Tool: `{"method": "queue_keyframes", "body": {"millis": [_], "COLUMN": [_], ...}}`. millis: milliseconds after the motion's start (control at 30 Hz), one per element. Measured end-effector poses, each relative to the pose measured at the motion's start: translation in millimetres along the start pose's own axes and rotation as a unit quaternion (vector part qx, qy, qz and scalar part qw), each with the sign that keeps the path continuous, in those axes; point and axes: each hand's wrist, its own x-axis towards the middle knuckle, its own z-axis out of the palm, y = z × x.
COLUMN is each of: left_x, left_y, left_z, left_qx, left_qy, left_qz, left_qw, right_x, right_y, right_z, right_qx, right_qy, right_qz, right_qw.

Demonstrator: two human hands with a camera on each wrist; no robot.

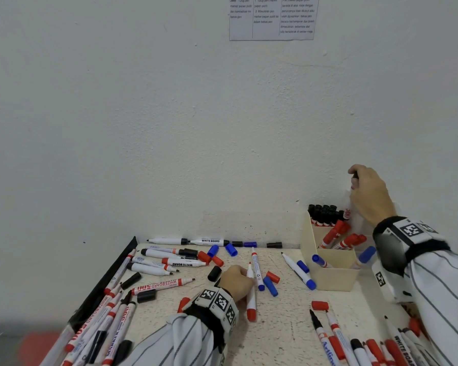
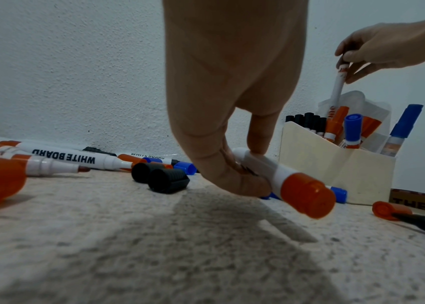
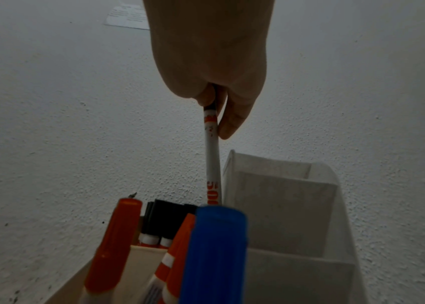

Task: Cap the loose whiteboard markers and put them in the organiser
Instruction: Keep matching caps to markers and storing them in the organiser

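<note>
Markers (image 1: 167, 284) lie scattered over the desk (image 1: 280, 336), thickest at its left edge, many uncapped with loose caps (image 1: 214, 273) among them. Near the middle, the left hand (image 1: 236, 282) curls round a red-ended marker (image 1: 251, 302), thumb and fingers pinching its white barrel just above the surface; its far tip looks bare. To the right stands the cream organiser (image 1: 331, 276), with black, red and blue capped markers already in its compartments. Above its back section the right hand (image 1: 370, 194) pinches the black cap end of a white marker (image 2: 337, 88), held upright with its lower end among the black-capped ones. That section looks crowded, so the marker may jam on a neighbour's cap or tip the light organiser. The left marker risks smearing ink if set down uncapped, or getting a cap of the wrong colour.
</note>
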Motion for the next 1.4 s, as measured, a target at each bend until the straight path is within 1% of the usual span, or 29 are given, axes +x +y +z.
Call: {"method": "queue_keyframes", "body": {"millis": [100,267,367,500,567,633,700,800,967,1000,1033,1067,1100,1133,1167,1200,1233,1267,1333,1367,1400], "left_x": [-0.8,-1.0,-0.2,-0.8,-0.5,0.4,0.5,2.5,4.8,3.6,2.7,1.8,1.2,-0.4,-2.5,-4.5,-6.0,-7.7,-12.0,-14.1,-16.5], "left_y": [0.9,-1.0,-1.3,-1.2,-1.9,-3.1,-4.9,-8.5,-12.4,-13.0,-13.5,-14.5,-15.5,-15.7,-15.4,-15.0,-15.0,-15.0,-16.4,-17.4,-18.2], "left_z": [0.1,-0.6,-1.5,-4.1,-5.6,-7.2,-9.6,-11.7,-13.3,-13.4,-13.3,-12.4,-11.5,-10.6,-9.8,-9.1,-8.2,-7.5,-5.6,-4.5,-3.2], "left_qx": [-0.001,0.003,-0.001,-0.003,-0.008,-0.016,-0.02,-0.019,-0.024,-0.025,-0.027,-0.031,-0.042,-0.055,-0.06,-0.058,-0.053,-0.048,-0.042,-0.038,-0.03], "left_qy": [-0.002,0.002,0.006,0.017,0.018,0.021,0.02,0.024,0.029,0.03,0.033,0.034,0.035,0.034,0.034,0.036,0.039,0.04,0.04,0.038,0.031], "left_qz": [-0.001,-0.003,-0.005,-0.002,-0.002,-0.003,-0.006,-0.012,-0.012,-0.01,-0.007,-0.003,0.003,0.005,0.005,0.003,0.003,0.005,0.014,0.017,0.016], "left_qw": [1.0,1.0,1.0,1.0,1.0,1.0,1.0,0.999,0.999,0.999,0.999,0.999,0.999,0.998,0.998,0.998,0.998,0.998,0.998,0.998,0.999], "right_x": [-1.2,-3.3,-5.0,-7.4,-7.7,-10.2,-14.4,-16.3,-17.5,-18.4,-19.0,-20.3,-21.6,-23.5,-26.0,-28.4,-31.6,-35.1,-44.8,-50.0,-56.1], "right_y": [3.8,0.5,0.0,2.8,3.3,2.2,-3.3,-8.9,-7.3,-7.6,-9.4,-12.4,-17.4,-25.0,-35.1,-45.8,-56.1,-66.2,-84.9,-92.2,-97.0], "right_z": [4.1,10.2,16.6,27.0,31.1,32.4,32.8,33.3,40.5,40.6,39.3,37.2,35.4,32.8,29.3,26.3,23.2,19.3,8.6,3.4,-0.6], "right_qx": [0.01,0.011,-0.003,-0.014,-0.042,-0.104,-0.159,-0.208,-0.193,-0.193,-0.199,-0.207,-0.203,-0.166,-0.098,-0.021,0.046,0.09,0.11,0.116,0.127], "right_qy": [-0.008,-0.041,-0.073,-0.075,-0.113,-0.183,-0.235,-0.254,-0.28,-0.28,-0.264,-0.228,-0.182,-0.152,-0.151,-0.174,-0.207,-0.239,-0.309,-0.354,-0.405], "right_qz": [0.007,0.042,0.091,0.135,0.145,0.153,0.147,0.135,0.141,0.136,0.121,0.098,0.069,0.052,0.052,0.057,0.061,0.06,0.045,0.046,0.06], "right_qw": [1.0,0.998,0.993,0.988,0.982,0.966,0.948,0.935,0.93,0.93,0.936,0.946,0.96,0.973,0.982,0.983,0.975,0.965,0.944,0.927,0.903]}}
